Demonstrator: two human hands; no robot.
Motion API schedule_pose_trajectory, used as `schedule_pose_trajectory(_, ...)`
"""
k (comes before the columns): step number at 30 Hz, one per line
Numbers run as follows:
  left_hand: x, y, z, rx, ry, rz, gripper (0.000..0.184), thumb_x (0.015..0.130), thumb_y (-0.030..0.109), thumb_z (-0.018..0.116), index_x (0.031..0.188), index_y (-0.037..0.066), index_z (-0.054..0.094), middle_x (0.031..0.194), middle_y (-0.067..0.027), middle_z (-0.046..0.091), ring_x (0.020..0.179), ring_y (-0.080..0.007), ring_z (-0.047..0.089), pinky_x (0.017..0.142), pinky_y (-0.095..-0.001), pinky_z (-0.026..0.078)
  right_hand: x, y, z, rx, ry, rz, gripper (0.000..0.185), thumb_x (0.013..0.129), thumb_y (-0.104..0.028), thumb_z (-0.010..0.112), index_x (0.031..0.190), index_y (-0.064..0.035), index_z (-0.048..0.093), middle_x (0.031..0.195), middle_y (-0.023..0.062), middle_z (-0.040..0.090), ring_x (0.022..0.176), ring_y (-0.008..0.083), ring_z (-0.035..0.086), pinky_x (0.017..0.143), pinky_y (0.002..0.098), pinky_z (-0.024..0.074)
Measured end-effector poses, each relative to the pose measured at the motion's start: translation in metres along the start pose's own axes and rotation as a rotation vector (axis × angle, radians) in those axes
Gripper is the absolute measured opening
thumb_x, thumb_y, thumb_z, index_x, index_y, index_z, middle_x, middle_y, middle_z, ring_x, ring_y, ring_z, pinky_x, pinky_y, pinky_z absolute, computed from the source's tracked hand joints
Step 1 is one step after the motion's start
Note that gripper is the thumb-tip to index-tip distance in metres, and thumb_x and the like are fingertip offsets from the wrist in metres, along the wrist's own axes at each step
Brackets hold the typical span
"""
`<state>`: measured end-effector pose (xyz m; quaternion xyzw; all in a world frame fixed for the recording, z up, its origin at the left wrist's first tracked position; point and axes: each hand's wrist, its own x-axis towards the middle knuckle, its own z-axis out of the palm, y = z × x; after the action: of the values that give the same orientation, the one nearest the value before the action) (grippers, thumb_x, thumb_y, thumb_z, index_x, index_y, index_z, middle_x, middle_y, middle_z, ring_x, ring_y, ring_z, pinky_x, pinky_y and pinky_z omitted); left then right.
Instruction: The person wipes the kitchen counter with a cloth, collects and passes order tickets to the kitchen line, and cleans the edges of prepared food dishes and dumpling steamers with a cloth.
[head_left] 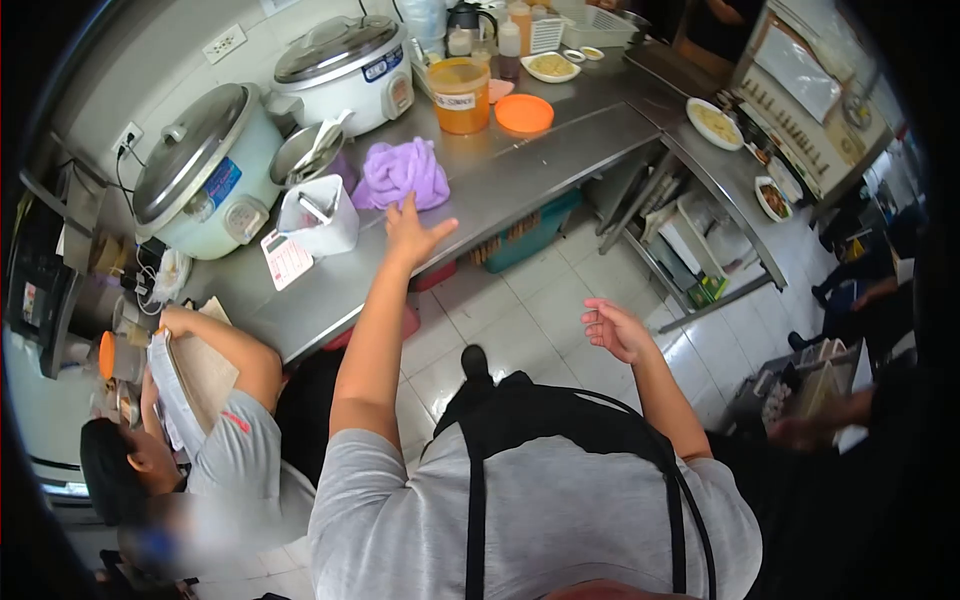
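My left hand (412,238) reaches over the front edge of the steel counter (335,290), thumb spread and fingers stretched out. Its fingertips overlap the lower edge of a crumpled purple cloth (402,172); I cannot tell whether they touch it. Left of the cloth stands a white square container (318,218) with utensils in it, and a pink calculator (287,260) lies in front. Behind the cloth is a tub of orange sauce (461,95), with an orange lid (524,113) beside it. My right hand (616,330) hangs over the floor, fingers loosely bent and holding nothing.
Two large rice cookers (345,70) stand against the wall. Plates of food (714,124) sit on the right-hand counter. A co-worker (230,440) in a grey shirt is close on my left, another person (860,400) on my right. A teal crate (525,238) is under the counter.
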<state>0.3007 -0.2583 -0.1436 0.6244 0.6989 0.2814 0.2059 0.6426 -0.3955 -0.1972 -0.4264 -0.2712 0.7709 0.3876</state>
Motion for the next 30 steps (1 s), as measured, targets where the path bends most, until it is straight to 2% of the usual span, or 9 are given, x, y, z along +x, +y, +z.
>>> schedule_pose_trajectory(5,0.118,0.001,0.006,0.337,-0.195,-0.258,0.098,0.054,0.046,0.069,0.130,0.014,0.017,0.135,-0.0202,0.004,0.122,-0.0417,0.006,0.095,-0.0516,0.020,0.075,-0.010,0.003,0.086,0.029,0.003,0.024,0.084,-0.026,0.044,0.102,-0.0117,0.048,0.080,0.0022,0.057,0.063,0.0119,0.055,0.052,0.0241,0.0435)
schedule_pose_trajectory(7,0.150,-0.015,0.033,0.671,-0.354,-0.074,0.084,0.057,0.044,0.066,0.124,0.008,0.031,0.123,-0.0216,0.035,0.113,-0.0344,0.035,0.092,-0.0409,0.030,0.087,-0.020,-0.005,0.148,0.095,0.016,0.024,0.083,-0.027,0.045,0.101,-0.0121,0.049,0.079,0.0020,0.058,0.062,0.0122,0.055,0.051,0.0240,0.0436)
schedule_pose_trajectory(10,0.203,-0.008,0.018,0.425,-0.591,0.176,0.061,0.059,0.029,0.063,0.113,0.008,0.047,0.112,-0.0176,0.048,0.106,-0.0267,0.045,0.086,-0.0372,0.038,0.099,-0.039,-0.022,0.194,0.214,-0.028,0.023,0.083,-0.028,0.045,0.099,-0.0123,0.050,0.078,0.0018,0.058,0.061,0.0126,0.055,0.050,0.0240,0.0435)
schedule_pose_trajectory(14,0.256,0.038,-0.101,-0.221,-0.335,0.185,0.038,0.061,0.013,0.061,0.096,0.002,0.054,0.083,-0.0107,0.059,0.075,-0.0169,0.055,0.065,-0.0312,0.045,0.122,-0.064,-0.029,0.275,0.343,-0.134,0.022,0.083,-0.028,0.045,0.097,-0.0125,0.050,0.075,0.0011,0.057,0.059,0.0120,0.054,0.050,0.0235,0.0432)
schedule_pose_trajectory(17,0.288,0.076,-0.229,-0.082,0.011,0.022,0.040,0.067,0.026,0.059,0.094,-0.001,0.054,0.081,-0.0098,0.056,0.070,-0.0188,0.053,0.062,-0.0297,0.044,0.143,-0.084,-0.014,0.242,0.371,-0.105,0.022,0.083,-0.028,0.044,0.097,-0.0122,0.049,0.074,0.0007,0.056,0.058,0.0108,0.053,0.049,0.0226,0.0425)
schedule_pose_trajectory(18,0.333,0.046,-0.271,-0.058,0.162,0.147,0.039,0.069,0.029,0.057,0.094,-0.001,0.054,0.082,-0.0111,0.056,0.071,-0.0194,0.053,0.065,-0.0305,0.044,0.152,-0.089,-0.011,0.223,0.369,-0.085,0.022,0.083,-0.028,0.044,0.097,-0.0121,0.049,0.073,0.0007,0.056,0.058,0.0107,0.053,0.049,0.0224,0.0423)
schedule_pose_trajectory(21,0.378,0.038,-0.400,-0.809,0.255,0.269,0.031,0.082,0.018,0.042,0.108,0.001,0.044,0.101,-0.0120,0.051,0.091,-0.0224,0.052,0.082,-0.0346,0.043,0.186,-0.103,-0.004,0.161,0.322,-0.039,0.021,0.083,-0.027,0.044,0.097,-0.0117,0.048,0.073,0.0005,0.056,0.058,0.0104,0.053,0.049,0.0222,0.0419)
schedule_pose_trajectory(24,0.393,0.073,-0.454,-0.909,0.528,0.371,0.028,0.084,0.011,0.036,0.109,-0.001,0.043,0.104,-0.0146,0.049,0.097,-0.0255,0.048,0.088,-0.0354,0.039,0.217,-0.122,0.011,0.080,0.289,-0.029,0.021,0.083,-0.025,0.045,0.098,-0.0112,0.048,0.075,0.0006,0.056,0.059,0.0098,0.053,0.050,0.0215,0.0417)
schedule_pose_trajectory(30,0.471,0.108,-0.497,-1.088,0.699,0.645,0.030,0.084,0.006,0.032,0.112,-0.002,0.040,0.112,-0.0157,0.043,0.101,-0.0270,0.045,0.089,-0.0404,0.037,0.243,-0.152,0.044,-0.114,0.201,-0.034,0.024,0.083,-0.025,0.046,0.101,-0.0095,0.047,0.080,0.0005,0.054,0.063,0.0094,0.053,0.055,0.0208,0.0414)
